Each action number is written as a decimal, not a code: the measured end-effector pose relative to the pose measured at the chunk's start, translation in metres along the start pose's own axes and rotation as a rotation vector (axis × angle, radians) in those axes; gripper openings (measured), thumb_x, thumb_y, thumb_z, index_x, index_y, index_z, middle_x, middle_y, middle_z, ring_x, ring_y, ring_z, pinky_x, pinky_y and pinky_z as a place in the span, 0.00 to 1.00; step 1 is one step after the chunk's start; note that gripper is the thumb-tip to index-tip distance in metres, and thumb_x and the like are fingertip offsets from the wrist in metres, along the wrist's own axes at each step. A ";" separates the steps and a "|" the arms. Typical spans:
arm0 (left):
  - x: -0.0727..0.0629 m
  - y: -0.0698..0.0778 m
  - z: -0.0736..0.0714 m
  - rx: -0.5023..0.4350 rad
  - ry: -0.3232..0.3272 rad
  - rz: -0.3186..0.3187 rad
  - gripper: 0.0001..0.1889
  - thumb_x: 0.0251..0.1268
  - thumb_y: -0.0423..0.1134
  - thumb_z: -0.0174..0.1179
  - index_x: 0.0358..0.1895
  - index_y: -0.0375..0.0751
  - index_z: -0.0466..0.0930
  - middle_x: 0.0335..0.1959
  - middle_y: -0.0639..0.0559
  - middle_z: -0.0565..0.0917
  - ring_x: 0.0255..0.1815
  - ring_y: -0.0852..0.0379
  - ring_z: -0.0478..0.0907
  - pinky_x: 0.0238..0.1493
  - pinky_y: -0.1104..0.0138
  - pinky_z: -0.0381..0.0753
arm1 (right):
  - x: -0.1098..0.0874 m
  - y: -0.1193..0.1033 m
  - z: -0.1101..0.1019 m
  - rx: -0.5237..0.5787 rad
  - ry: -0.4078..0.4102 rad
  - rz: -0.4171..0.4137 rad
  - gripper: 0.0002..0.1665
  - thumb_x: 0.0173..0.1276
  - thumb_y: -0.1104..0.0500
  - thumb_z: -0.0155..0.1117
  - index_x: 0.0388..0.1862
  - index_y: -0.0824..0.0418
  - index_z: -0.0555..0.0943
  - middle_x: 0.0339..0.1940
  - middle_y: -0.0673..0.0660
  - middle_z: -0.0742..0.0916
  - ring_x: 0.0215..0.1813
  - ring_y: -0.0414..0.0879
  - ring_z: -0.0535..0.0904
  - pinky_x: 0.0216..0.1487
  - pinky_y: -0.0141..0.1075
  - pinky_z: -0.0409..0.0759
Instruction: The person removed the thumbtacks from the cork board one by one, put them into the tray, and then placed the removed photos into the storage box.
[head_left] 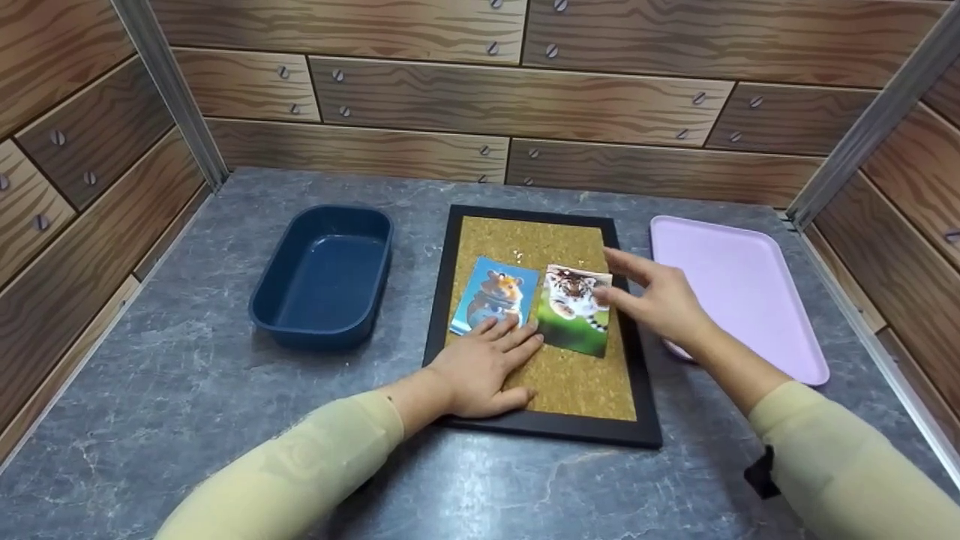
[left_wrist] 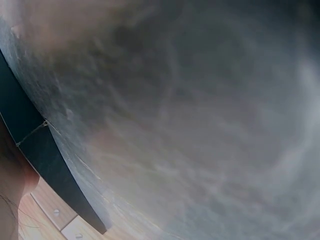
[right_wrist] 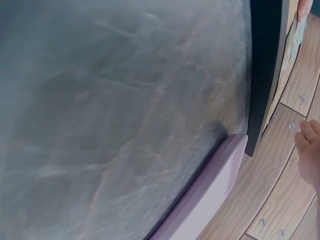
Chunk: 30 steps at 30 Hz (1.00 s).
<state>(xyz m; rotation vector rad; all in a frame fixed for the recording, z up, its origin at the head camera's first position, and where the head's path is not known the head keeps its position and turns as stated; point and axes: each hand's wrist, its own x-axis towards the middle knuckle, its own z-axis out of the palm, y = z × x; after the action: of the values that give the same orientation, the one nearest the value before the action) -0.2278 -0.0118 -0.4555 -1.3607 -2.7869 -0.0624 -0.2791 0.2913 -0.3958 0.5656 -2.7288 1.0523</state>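
Note:
A cork board with a black frame lies on the table. On it a hamster picture card is side by side with a tiger cub picture card. My left hand rests flat with spread fingers on the board, its fingertips over the lower part of the hamster card. Above the right edge of the tiger card is my right hand, thumb and fingers apart and holding nothing. The right wrist view shows this right hand raised off the board. Tiny pale bits sit above the cards, too small to identify.
A deep blue tray stands left of the board. To the right lies a flat lilac tray, partly behind my right forearm. Wood-patterned panels close off the back and sides of the grey marbled table.

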 end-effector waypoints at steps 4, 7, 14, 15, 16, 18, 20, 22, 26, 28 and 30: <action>0.001 0.000 0.000 0.007 0.013 0.008 0.42 0.72 0.69 0.30 0.80 0.47 0.46 0.81 0.49 0.49 0.81 0.46 0.45 0.79 0.51 0.48 | 0.012 0.004 0.001 0.108 0.021 0.025 0.38 0.61 0.43 0.72 0.67 0.56 0.76 0.59 0.61 0.84 0.61 0.53 0.81 0.62 0.50 0.77; 0.000 -0.001 0.000 0.005 0.022 0.009 0.42 0.72 0.70 0.30 0.80 0.47 0.46 0.81 0.48 0.48 0.81 0.45 0.45 0.79 0.51 0.48 | 0.021 0.006 0.003 0.165 0.037 0.043 0.34 0.61 0.46 0.73 0.64 0.56 0.78 0.56 0.61 0.86 0.58 0.53 0.83 0.58 0.43 0.81; -0.001 0.000 0.000 -0.006 0.010 0.004 0.42 0.72 0.70 0.30 0.80 0.48 0.46 0.81 0.49 0.47 0.81 0.45 0.44 0.79 0.51 0.47 | 0.035 0.008 0.009 0.233 0.051 0.100 0.29 0.61 0.49 0.74 0.60 0.58 0.81 0.56 0.63 0.85 0.56 0.55 0.82 0.50 0.22 0.77; 0.000 0.000 0.000 -0.008 0.009 0.005 0.42 0.72 0.70 0.30 0.80 0.48 0.46 0.81 0.49 0.47 0.81 0.45 0.44 0.79 0.51 0.47 | 0.037 0.007 0.008 0.242 0.055 0.109 0.28 0.61 0.50 0.74 0.59 0.59 0.82 0.55 0.63 0.86 0.55 0.54 0.82 0.49 0.22 0.77; 0.000 0.000 0.000 -0.009 0.010 0.005 0.42 0.72 0.69 0.30 0.80 0.48 0.46 0.81 0.49 0.48 0.81 0.45 0.44 0.79 0.51 0.47 | 0.038 0.004 0.008 0.245 0.054 0.116 0.27 0.61 0.51 0.73 0.58 0.60 0.82 0.55 0.63 0.86 0.54 0.52 0.82 0.48 0.21 0.77; 0.000 0.000 -0.001 -0.008 0.012 0.004 0.42 0.72 0.69 0.31 0.80 0.48 0.46 0.81 0.49 0.48 0.81 0.45 0.45 0.79 0.51 0.48 | 0.041 -0.002 0.006 0.257 0.048 0.125 0.26 0.62 0.54 0.73 0.57 0.63 0.82 0.55 0.64 0.86 0.52 0.49 0.83 0.47 0.22 0.77; 0.001 0.000 -0.001 -0.004 0.018 0.004 0.41 0.72 0.69 0.31 0.80 0.48 0.47 0.81 0.49 0.48 0.81 0.45 0.45 0.79 0.51 0.48 | 0.043 -0.008 0.005 0.275 0.040 0.133 0.25 0.63 0.57 0.72 0.57 0.65 0.81 0.55 0.67 0.85 0.50 0.44 0.82 0.47 0.22 0.77; 0.001 0.000 -0.001 0.002 0.020 0.003 0.41 0.72 0.69 0.32 0.80 0.48 0.47 0.81 0.49 0.49 0.81 0.46 0.45 0.79 0.51 0.48 | 0.045 -0.010 0.004 0.293 0.031 0.134 0.25 0.63 0.57 0.72 0.57 0.66 0.81 0.55 0.69 0.84 0.49 0.43 0.82 0.47 0.22 0.77; 0.000 0.000 0.000 0.001 0.016 0.000 0.42 0.72 0.69 0.31 0.80 0.48 0.47 0.81 0.49 0.49 0.81 0.46 0.45 0.79 0.52 0.48 | 0.054 0.005 0.010 0.316 0.016 0.141 0.27 0.61 0.54 0.74 0.57 0.64 0.82 0.55 0.68 0.84 0.51 0.46 0.82 0.49 0.24 0.78; -0.001 0.000 0.000 -0.004 0.011 -0.001 0.42 0.72 0.70 0.30 0.80 0.48 0.46 0.81 0.49 0.48 0.81 0.45 0.44 0.79 0.51 0.47 | 0.059 0.016 0.014 0.306 0.005 0.147 0.28 0.61 0.52 0.74 0.57 0.63 0.82 0.56 0.66 0.85 0.51 0.47 0.82 0.50 0.24 0.77; -0.001 0.000 0.000 -0.003 0.008 -0.001 0.42 0.71 0.70 0.30 0.80 0.48 0.45 0.81 0.49 0.48 0.81 0.45 0.44 0.79 0.51 0.47 | 0.064 0.025 0.017 0.292 -0.004 0.151 0.29 0.60 0.50 0.74 0.57 0.63 0.82 0.56 0.65 0.85 0.52 0.46 0.81 0.50 0.25 0.77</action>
<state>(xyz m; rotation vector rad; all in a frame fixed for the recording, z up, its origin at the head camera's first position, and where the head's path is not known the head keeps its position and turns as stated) -0.2272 -0.0127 -0.4551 -1.3565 -2.7826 -0.0725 -0.3480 0.2786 -0.4057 0.4043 -2.6730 1.5029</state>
